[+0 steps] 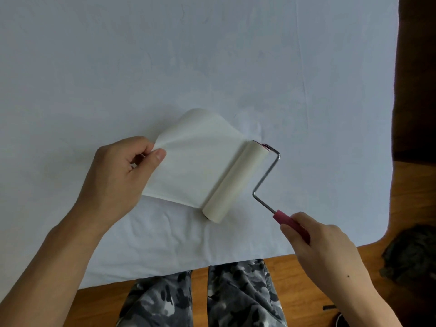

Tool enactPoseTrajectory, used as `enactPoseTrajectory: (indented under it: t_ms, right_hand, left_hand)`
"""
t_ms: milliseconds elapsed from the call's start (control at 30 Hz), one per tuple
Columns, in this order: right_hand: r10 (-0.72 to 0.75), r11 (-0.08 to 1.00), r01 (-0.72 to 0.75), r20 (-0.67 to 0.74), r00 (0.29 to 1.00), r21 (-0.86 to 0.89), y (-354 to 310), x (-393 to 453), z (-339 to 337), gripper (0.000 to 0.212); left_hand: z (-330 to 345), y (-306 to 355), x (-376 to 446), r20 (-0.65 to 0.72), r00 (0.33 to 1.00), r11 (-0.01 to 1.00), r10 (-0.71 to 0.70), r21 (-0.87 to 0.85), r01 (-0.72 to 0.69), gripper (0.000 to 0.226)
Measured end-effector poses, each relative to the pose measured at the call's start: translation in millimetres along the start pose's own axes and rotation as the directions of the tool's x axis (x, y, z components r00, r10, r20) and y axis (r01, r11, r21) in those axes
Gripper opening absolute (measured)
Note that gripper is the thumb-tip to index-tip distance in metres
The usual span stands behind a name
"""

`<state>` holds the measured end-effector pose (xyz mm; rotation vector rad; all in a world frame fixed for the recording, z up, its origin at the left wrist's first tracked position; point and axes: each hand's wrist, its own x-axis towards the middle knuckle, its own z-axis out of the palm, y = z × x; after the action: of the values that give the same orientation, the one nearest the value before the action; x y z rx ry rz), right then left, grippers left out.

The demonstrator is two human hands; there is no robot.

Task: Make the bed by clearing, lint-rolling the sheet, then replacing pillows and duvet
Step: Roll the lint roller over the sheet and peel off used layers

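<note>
Lint roller (232, 179) sits over the white sheet (212, 55) near the bed's near edge, a bit right of middle; roll's long axis runs diagonal, far end up-right, near end down-left toward the person; can't tell if the roll touches the sheet or hangs just above it. Right hand (328, 246) is wrapped round the pink handle (291, 224), fingers curled on it, near the bed's near-right corner; metal arm (266, 178) bends from the handle up to the roll's far end. Left hand (118, 175) is curled, thumb and fingers pinching the far-left corner of a peeled adhesive sheet (195, 161); that sheet is unwound leftward, attached along the roll's whole length, its far edge curling up.

Key relation: the peeled sheet stretches left from the roll, across the roll's long axis, with the left hand at its free end and the right hand at the opposite side bracing the handle; so the two hands pull against each other over the roll. Step looks like stripping a used layer before rolling; bed surface in view holds no pillows or duvet, so clearing seems done and lint-rolling is the stage in hand. Likely next: tear the layer off along the roll; risk is a ragged tear or the sticky side folding onto itself.

Camouflage trousers (236, 298) stand on the wooden floor (306, 279) just at the near edge; dark bundle (412, 256) on the floor right of the corner, can't identify.
</note>
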<state>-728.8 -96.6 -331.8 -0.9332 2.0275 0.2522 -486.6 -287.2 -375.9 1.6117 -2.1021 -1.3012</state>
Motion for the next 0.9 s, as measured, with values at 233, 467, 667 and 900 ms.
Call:
enactPoseTrajectory:
  t_ms: [233,467,667,900]
  right_hand:
    - [-0.01,1.0,0.01,-0.028,1.0,0.021,15,-1,3,0.013]
    - [-0.004,1.0,0.005,-0.04,0.999,0.022,23,-4,5,0.014]
    - [-0.013,0.999,0.014,-0.033,0.999,0.033,14,8,12,0.021]
    - [-0.041,0.999,0.041,-0.079,0.996,0.005,6,18,21,0.044]
  left_hand:
    - [-2,4,5,-0.004,0.999,0.999,0.051,-0.001,-0.051,0.035]
    - [-3,9,0,0.002,0.997,0.997,0.076,-0.002,-0.076,0.036]
    - [1,2,3,-0.001,0.997,0.997,0.076,0.021,-0.076,0.037]
    - [3,-6,6,0.003,0.997,0.996,0.072,0.043,-0.073,0.036]
